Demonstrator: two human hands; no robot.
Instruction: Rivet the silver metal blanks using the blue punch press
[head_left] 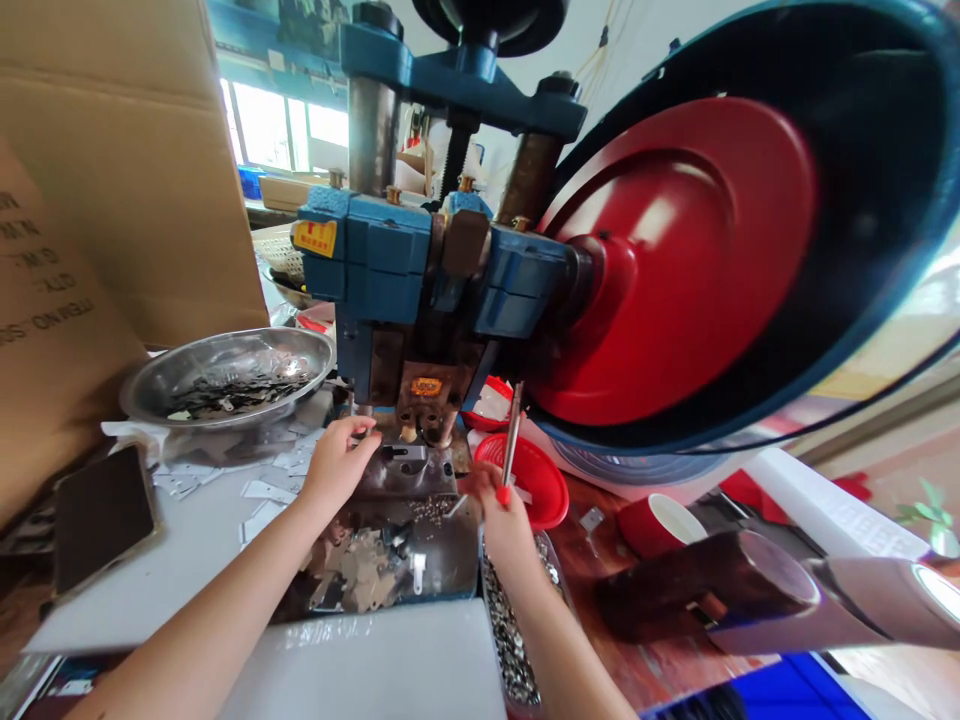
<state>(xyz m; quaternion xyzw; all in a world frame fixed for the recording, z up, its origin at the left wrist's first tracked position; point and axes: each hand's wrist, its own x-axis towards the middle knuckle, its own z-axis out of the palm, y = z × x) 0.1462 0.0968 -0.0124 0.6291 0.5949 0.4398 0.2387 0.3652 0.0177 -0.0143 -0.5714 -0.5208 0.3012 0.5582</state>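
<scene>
My left hand (345, 458) is at the left side of the press die (405, 462), thumb and fingertips drawn together. Whatever they hold, if anything, is too small to make out. A dark flat piece lies on the die beside them. My right hand (504, 515), slightly blurred, is closed round a slim metal tool (514, 432) like tweezers, with red at its lower part. A pale narrow tip shows left of that hand, above tiny scattered metal bits (433, 510) on the press bed. Thin flat metal pieces (360, 570) are heaped nearer me.
The blue press (382, 250) rises ahead, with a large red-centred flywheel (690, 250) at right. A steel bowl (142, 395) of flat parts stands left. Red baskets (551, 500), a tray of small metal parts (514, 640) and a dark cylinder (705, 590) are right.
</scene>
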